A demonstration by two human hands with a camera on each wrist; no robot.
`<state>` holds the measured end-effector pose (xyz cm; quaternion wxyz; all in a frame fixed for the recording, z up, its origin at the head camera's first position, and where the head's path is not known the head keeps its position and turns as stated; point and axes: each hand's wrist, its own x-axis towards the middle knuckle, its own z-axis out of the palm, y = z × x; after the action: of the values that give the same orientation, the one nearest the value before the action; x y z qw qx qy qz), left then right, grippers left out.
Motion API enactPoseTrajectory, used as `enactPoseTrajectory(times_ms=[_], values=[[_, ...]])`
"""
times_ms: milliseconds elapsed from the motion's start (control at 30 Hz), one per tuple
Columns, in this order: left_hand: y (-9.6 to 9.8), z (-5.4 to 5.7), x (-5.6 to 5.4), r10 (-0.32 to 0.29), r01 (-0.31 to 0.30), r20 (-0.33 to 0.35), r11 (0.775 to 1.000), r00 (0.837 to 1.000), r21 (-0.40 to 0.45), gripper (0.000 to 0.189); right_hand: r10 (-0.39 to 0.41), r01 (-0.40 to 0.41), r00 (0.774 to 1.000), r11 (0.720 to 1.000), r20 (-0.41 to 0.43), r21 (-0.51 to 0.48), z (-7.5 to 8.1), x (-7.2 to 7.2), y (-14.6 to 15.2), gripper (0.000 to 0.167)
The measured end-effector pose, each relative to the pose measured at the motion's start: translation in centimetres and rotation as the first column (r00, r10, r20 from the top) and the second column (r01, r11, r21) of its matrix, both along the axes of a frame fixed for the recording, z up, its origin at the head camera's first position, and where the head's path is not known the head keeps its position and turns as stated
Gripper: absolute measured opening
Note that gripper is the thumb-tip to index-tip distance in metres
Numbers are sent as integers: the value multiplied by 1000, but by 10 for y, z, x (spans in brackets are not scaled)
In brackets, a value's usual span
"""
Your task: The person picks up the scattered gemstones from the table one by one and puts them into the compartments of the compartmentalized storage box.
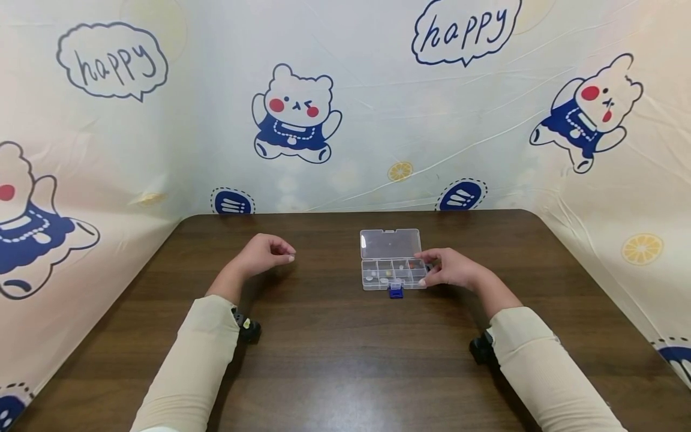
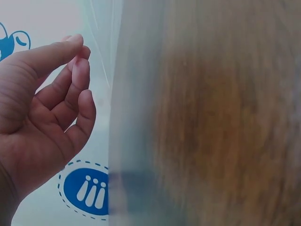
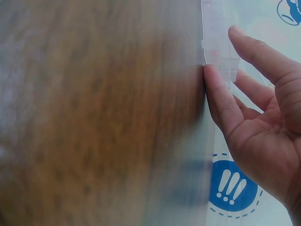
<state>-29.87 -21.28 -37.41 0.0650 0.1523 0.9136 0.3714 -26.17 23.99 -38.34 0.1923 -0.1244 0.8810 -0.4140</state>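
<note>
A clear plastic compartment box [image 1: 394,275] lies on the table with its lid [image 1: 390,243] raised at the back and a blue latch [image 1: 396,293] at the front. Small white, yellowish and red pieces sit in several compartments, too small to identify. My right hand [image 1: 450,268] holds the box by its right side, thumb at the near corner and fingers farther back. In the right wrist view, the end of the box [image 3: 218,47] is beside the fingers. Left of the box, my left hand [image 1: 264,252] hovers, fingers loosely curled, thumb tip close to the index finger; nothing shows between them.
The brown wooden table [image 1: 324,348] has rounded far corners. Behind it and along both sides hangs a pale curtain [image 1: 367,120] printed with bears and "happy" bubbles. A dark wrist device [image 1: 249,331] sits on the left wrist, another [image 1: 482,348] on the right.
</note>
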Motion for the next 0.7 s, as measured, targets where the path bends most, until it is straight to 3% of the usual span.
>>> enactPoseTrajectory(times_ms=[700], values=[[28, 9, 10, -78, 78, 0, 996, 997, 47, 22, -7, 7, 1000, 1000, 9, -6, 1, 0, 0, 75]])
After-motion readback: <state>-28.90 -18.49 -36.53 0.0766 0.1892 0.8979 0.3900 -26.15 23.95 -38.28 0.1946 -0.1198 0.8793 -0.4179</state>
